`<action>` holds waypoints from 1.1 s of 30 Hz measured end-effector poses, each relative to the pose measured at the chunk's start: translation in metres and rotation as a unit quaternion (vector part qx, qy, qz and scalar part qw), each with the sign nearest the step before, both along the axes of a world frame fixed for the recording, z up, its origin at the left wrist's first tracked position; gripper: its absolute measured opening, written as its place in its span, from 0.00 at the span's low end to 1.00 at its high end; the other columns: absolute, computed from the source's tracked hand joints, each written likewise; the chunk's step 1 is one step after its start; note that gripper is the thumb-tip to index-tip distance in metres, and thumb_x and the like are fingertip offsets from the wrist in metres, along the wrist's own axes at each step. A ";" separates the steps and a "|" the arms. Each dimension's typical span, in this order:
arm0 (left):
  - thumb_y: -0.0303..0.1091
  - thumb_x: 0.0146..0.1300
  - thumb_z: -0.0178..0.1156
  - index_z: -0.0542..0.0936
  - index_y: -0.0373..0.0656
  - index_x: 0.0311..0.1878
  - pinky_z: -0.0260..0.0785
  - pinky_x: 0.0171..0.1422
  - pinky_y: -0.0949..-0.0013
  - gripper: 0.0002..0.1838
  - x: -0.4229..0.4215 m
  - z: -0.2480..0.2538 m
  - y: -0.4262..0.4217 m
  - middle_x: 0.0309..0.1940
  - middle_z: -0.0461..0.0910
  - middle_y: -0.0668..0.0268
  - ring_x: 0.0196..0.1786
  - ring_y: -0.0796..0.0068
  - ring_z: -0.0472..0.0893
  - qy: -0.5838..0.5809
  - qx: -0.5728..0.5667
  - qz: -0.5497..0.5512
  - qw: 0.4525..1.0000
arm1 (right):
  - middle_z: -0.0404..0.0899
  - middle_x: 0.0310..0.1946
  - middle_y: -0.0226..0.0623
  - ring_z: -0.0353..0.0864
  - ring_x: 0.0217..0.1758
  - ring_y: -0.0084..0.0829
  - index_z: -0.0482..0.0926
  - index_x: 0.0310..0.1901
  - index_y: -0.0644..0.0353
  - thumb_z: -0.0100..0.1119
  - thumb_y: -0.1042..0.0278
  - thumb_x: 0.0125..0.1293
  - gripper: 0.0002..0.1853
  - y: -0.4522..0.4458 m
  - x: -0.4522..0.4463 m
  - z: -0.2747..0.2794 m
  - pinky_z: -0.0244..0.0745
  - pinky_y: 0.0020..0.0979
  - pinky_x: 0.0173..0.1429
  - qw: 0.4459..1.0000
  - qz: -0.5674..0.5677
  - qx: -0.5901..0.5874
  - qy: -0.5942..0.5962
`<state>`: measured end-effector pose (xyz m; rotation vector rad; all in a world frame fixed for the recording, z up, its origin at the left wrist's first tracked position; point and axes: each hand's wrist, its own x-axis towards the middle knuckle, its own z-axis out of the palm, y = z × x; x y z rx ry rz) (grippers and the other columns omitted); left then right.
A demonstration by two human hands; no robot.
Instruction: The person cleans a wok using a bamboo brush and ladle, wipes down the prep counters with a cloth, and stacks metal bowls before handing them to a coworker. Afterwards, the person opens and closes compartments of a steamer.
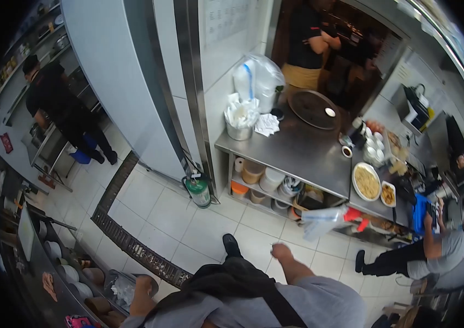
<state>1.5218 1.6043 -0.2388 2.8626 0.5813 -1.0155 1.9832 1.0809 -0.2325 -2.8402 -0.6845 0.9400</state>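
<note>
My right hand hangs over the white tiled floor, in front of the steel counter. Its fingers are curled in, and nothing shows in them. Down at the left, my left hand is beside a grey bin with a crumpled clear bag in it; its fingers are too small and dim to make out. Neither hand visibly touches the counter, which bears a round brown tray, a tub of crumpled white paper and an oval dish of pale food.
A person in black bends over a bench at the upper left. Another stands with folded arms behind the counter. A third, in grey, works at the right. A green cylinder stands on the floor near a drain grate.
</note>
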 end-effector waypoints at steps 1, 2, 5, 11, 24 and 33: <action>0.40 0.41 0.65 0.82 0.50 0.31 0.72 0.34 0.58 0.11 -0.002 0.011 -0.006 0.33 0.81 0.61 0.35 0.64 0.80 0.000 -0.001 0.006 1.000 | 0.79 0.39 0.47 0.78 0.44 0.47 0.80 0.37 0.60 0.53 0.58 0.53 0.15 0.026 0.040 0.020 0.72 0.43 0.50 0.998 -0.013 0.038 -0.040; 0.38 0.45 0.61 0.80 0.47 0.30 0.70 0.30 0.56 0.09 -0.009 0.017 -0.015 0.32 0.80 0.60 0.33 0.65 0.80 0.043 -0.017 -0.011 0.999 | 0.79 0.39 0.49 0.78 0.44 0.48 0.79 0.36 0.60 0.53 0.58 0.54 0.15 0.056 0.074 0.053 0.72 0.44 0.50 0.996 -0.034 0.057 -0.057; 0.37 0.50 0.56 0.79 0.44 0.30 0.68 0.27 0.54 0.09 -0.030 0.026 -0.054 0.31 0.80 0.59 0.31 0.66 0.80 0.085 -0.102 0.097 0.986 | 0.79 0.40 0.50 0.77 0.47 0.47 0.79 0.38 0.61 0.52 0.62 0.54 0.14 0.132 0.147 0.087 0.72 0.44 0.52 0.995 -0.001 0.053 -0.085; 0.38 0.52 0.56 0.79 0.43 0.32 0.69 0.30 0.55 0.10 0.019 0.017 -0.063 0.30 0.80 0.59 0.30 0.65 0.79 -0.065 -0.213 0.453 0.863 | 0.79 0.40 0.48 0.77 0.47 0.46 0.79 0.38 0.60 0.51 0.63 0.54 0.14 0.269 0.159 0.067 0.71 0.44 0.53 0.985 0.160 0.064 -0.015; 0.40 0.57 0.55 0.79 0.40 0.37 0.70 0.36 0.57 0.13 -0.042 -0.034 0.236 0.28 0.81 0.59 0.29 0.64 0.79 -0.119 -0.150 0.543 0.818 | 0.79 0.36 0.47 0.78 0.42 0.48 0.78 0.43 0.58 0.54 0.61 0.54 0.16 0.512 0.011 0.099 0.73 0.43 0.48 0.939 0.287 0.186 0.039; 0.40 0.50 0.59 0.76 0.39 0.51 0.72 0.30 0.66 0.25 -0.027 0.074 0.405 0.36 0.80 0.57 0.30 0.69 0.79 -0.441 -0.239 0.688 0.525 | 0.79 0.26 0.50 0.79 0.34 0.51 0.80 0.30 0.60 0.51 0.60 0.55 0.12 0.640 0.000 0.095 0.74 0.45 0.40 0.955 0.278 0.102 0.028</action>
